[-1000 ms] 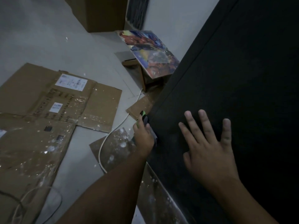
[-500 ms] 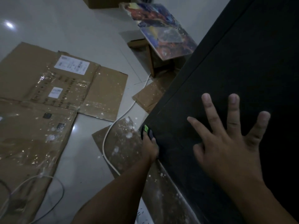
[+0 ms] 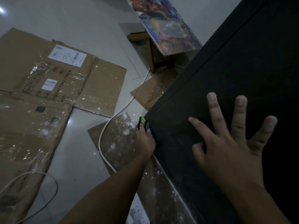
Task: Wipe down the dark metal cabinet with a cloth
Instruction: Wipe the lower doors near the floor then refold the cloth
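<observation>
The dark metal cabinet point(image 3: 234, 75) fills the right half of the view, its side edge running diagonally from top right to bottom centre. My left hand point(image 3: 145, 139) is pressed against that lower edge, gripping a small cloth point(image 3: 144, 121) of which only a green and grey tip shows above my fingers. My right hand point(image 3: 226, 143) lies flat on the cabinet's face with fingers spread and nothing in it.
Flattened, paint-speckled cardboard point(image 3: 40, 94) covers the pale tiled floor at the left. A white cable point(image 3: 103, 135) snakes across the floor near the cabinet's foot. A small wooden table with a colourful printed top point(image 3: 169, 29) stands at the back beside the cabinet.
My left hand with the cloth has slid down along the cabinet's edge towards its foot. My right hand has spread its fingers wider; the view has tilted closer.
</observation>
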Demonstrator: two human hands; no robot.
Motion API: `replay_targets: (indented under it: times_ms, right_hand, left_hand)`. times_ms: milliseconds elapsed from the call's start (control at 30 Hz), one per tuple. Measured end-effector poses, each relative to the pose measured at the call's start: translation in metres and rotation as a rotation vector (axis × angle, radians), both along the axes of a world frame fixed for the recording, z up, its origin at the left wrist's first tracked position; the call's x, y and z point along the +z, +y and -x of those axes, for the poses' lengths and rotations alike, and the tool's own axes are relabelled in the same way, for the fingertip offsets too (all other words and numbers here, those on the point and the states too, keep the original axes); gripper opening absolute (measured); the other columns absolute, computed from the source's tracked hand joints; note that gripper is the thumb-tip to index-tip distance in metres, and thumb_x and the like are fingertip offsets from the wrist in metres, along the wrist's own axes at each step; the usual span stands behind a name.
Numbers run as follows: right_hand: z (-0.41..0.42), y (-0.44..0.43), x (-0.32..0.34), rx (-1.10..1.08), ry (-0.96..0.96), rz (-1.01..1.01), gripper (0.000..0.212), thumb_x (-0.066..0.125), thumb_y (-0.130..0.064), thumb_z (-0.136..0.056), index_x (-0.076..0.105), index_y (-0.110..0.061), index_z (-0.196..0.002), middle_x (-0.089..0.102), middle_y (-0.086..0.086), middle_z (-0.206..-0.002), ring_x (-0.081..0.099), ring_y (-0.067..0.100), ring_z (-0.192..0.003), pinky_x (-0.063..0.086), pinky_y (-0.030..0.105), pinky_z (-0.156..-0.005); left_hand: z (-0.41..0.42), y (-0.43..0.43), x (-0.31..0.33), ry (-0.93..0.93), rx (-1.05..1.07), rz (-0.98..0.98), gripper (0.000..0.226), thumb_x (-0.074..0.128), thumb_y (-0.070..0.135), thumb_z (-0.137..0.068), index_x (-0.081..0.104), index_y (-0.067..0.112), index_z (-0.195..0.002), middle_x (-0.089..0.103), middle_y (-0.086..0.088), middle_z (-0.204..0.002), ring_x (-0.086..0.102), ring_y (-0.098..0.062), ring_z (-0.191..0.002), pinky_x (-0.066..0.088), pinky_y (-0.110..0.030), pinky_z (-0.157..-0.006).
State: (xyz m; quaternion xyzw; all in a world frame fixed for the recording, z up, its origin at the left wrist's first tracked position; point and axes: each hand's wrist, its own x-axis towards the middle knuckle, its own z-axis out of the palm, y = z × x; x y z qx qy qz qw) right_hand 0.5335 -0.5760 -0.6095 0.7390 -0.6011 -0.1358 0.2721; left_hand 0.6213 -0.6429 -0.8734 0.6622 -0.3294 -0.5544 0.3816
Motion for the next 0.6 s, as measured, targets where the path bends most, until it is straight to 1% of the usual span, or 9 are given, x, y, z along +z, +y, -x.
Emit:
replay_targets:
  times_ms: [100, 133, 200, 300, 367, 433, 467, 533, 600]
  right_hand:
    - [-0.002, 0.000, -0.002, -0.014, -0.006, -0.004, 0.060, 0.050, -0.042, -0.077, 0.062, -0.030, -0.135, 0.000, 0.006, -0.168, -0.016, 0.038, -0.151, -0.027, 0.060, -0.109]
    - [-0.003, 0.000, -0.003, -0.019, -0.009, -0.006, 0.060, 0.050, -0.043, -0.077, 0.063, -0.030, -0.134, 0.000, 0.006, -0.168, -0.016, 0.038, -0.151, -0.027, 0.061, -0.110]
    - [-0.004, 0.000, -0.005, -0.020, -0.018, -0.008, 0.060, 0.051, -0.042, -0.076, 0.063, -0.030, -0.133, 0.000, 0.007, -0.168, -0.015, 0.037, -0.152, -0.026, 0.061, -0.110]
    - [-0.004, -0.001, -0.005, -0.015, -0.030, -0.009, 0.059, 0.052, -0.041, -0.076, 0.064, -0.029, -0.132, 0.001, 0.006, -0.168, -0.014, 0.036, -0.152, -0.025, 0.060, -0.111]
    - [-0.004, -0.001, -0.005, -0.019, -0.034, -0.010, 0.058, 0.051, -0.041, -0.077, 0.064, -0.030, -0.133, 0.001, 0.006, -0.168, -0.014, 0.036, -0.152, -0.025, 0.060, -0.111]
    - [-0.004, -0.001, -0.006, -0.025, -0.039, -0.011, 0.058, 0.050, -0.041, -0.078, 0.064, -0.030, -0.132, 0.001, 0.006, -0.168, -0.014, 0.036, -0.152, -0.026, 0.059, -0.111]
    - [-0.004, -0.001, -0.006, -0.025, -0.041, -0.009, 0.057, 0.050, -0.041, -0.078, 0.064, -0.030, -0.132, 0.000, 0.006, -0.168, -0.015, 0.035, -0.152, -0.026, 0.059, -0.111]
    - [-0.004, 0.000, -0.005, -0.010, -0.050, -0.007, 0.052, 0.054, -0.039, -0.080, 0.066, -0.028, -0.130, 0.001, 0.006, -0.168, -0.014, 0.034, -0.152, -0.026, 0.058, -0.112]
    - [-0.002, 0.001, -0.004, -0.005, -0.051, -0.014, 0.047, 0.060, -0.036, -0.082, 0.068, -0.026, -0.128, 0.002, 0.005, -0.168, -0.013, 0.032, -0.153, -0.025, 0.056, -0.113]
  left_hand:
    - [-0.002, 0.020, 0.004, -0.100, -0.143, 0.034, 0.045, 0.047, 0.019, -0.102, 0.039, 0.004, -0.143, 0.050, -0.016, -0.139, 0.051, -0.025, -0.123, 0.042, -0.033, -0.098]
    - [-0.004, 0.024, 0.007, -0.122, -0.216, 0.038, 0.041, 0.050, 0.015, -0.100, 0.041, 0.000, -0.137, 0.052, -0.018, -0.135, 0.052, -0.026, -0.117, 0.041, -0.031, -0.092]
    - [-0.006, 0.033, 0.012, -0.175, -0.333, 0.036, 0.036, 0.053, 0.010, -0.098, 0.043, -0.006, -0.129, 0.054, -0.022, -0.126, 0.053, -0.032, -0.110, 0.038, -0.029, -0.087]
    - [-0.001, 0.048, 0.021, -0.125, -0.334, 0.068, 0.028, 0.054, 0.010, -0.097, 0.044, -0.001, -0.121, 0.058, -0.019, -0.115, 0.055, -0.028, -0.100, 0.041, -0.024, -0.082]
    - [0.004, 0.056, 0.028, -0.100, -0.325, 0.127, 0.021, 0.054, 0.011, -0.097, 0.047, 0.006, -0.116, 0.058, -0.007, -0.107, 0.057, -0.019, -0.096, 0.044, -0.019, -0.080]
    - [0.001, 0.056, 0.038, 0.003, -0.257, 0.182, 0.016, 0.053, 0.009, -0.098, 0.050, 0.015, -0.112, 0.057, 0.005, -0.106, 0.057, -0.006, -0.093, 0.045, -0.015, -0.078]
    - [-0.003, 0.050, 0.040, 0.035, -0.188, 0.203, 0.018, 0.053, 0.011, -0.098, 0.053, 0.018, -0.115, 0.058, 0.008, -0.108, 0.058, -0.003, -0.096, 0.047, -0.019, -0.080]
    - [-0.010, 0.029, 0.040, 0.040, 0.002, 0.219, 0.028, 0.056, 0.018, -0.099, 0.057, 0.019, -0.126, 0.063, 0.006, -0.117, 0.060, -0.008, -0.107, 0.051, -0.032, -0.090]
    - [-0.014, 0.010, 0.043, 0.032, 0.147, 0.234, 0.037, 0.058, 0.023, -0.097, 0.057, 0.015, -0.134, 0.064, 0.001, -0.126, 0.059, -0.015, -0.116, 0.050, -0.040, -0.098]
